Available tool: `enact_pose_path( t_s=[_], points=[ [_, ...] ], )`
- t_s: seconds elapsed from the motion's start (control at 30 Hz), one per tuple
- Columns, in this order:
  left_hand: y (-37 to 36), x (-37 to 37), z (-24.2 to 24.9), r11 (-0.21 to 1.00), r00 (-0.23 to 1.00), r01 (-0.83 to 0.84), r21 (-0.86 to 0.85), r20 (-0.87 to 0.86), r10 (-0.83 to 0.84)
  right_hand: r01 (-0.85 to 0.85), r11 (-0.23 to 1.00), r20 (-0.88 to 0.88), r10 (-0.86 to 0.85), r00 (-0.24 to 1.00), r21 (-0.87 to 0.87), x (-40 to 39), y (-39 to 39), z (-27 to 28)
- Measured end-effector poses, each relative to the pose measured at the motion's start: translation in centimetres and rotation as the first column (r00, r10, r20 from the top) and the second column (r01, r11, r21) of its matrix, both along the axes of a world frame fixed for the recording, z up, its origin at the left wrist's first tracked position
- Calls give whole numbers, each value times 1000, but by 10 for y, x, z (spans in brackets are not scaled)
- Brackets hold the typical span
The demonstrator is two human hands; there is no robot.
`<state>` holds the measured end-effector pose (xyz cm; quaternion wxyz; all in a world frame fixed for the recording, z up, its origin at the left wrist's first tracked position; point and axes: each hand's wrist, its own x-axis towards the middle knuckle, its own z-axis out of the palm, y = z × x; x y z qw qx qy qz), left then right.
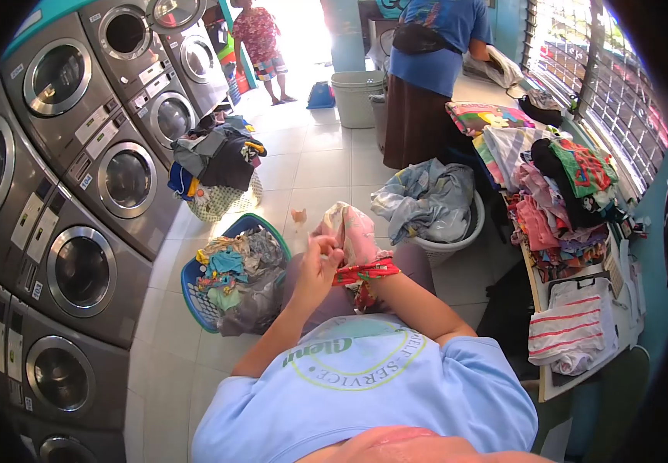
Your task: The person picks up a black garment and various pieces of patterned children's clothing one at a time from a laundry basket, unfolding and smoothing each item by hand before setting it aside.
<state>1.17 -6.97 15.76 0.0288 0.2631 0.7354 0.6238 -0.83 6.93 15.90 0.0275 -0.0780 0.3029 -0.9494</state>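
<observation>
A pink and white garment with red patterned trim (352, 235) is held up over my lap. My right forearm runs into its red end, and my right hand (355, 241) is covered by the cloth, so its fingers are hidden. Against the garment's left side, my left hand (320, 266) is closed, fingers curled together at the cloth. Beside my left knee stands a blue and green basket (187, 285) of mixed clothes (230, 266). Beyond my right knee, a white basket (473, 231) holds a bundle of grey-blue cloth (430, 201).
Stacked dryers (83, 270) line the left. A heaped checked basket (230, 202) stands ahead. Piles of clothes (558, 193) and a striped white cloth (569, 324) lie on the right-hand table (538, 289). A person in blue (434, 69) bends there; another person (257, 38) stands near the doorway.
</observation>
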Motion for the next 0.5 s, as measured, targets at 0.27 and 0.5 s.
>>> enact_pose_path(
  t_s=[0.27,0.5],
  points=[
    [10,-3,-12,999,992,-22,-30,-126,18,92,853,-164,-8,986,513,-7,9,-32],
    [13,22,-16,854,854,512,-91,156,-496,614,449,-557,-270,785,649,-18,19,4]
  ],
)
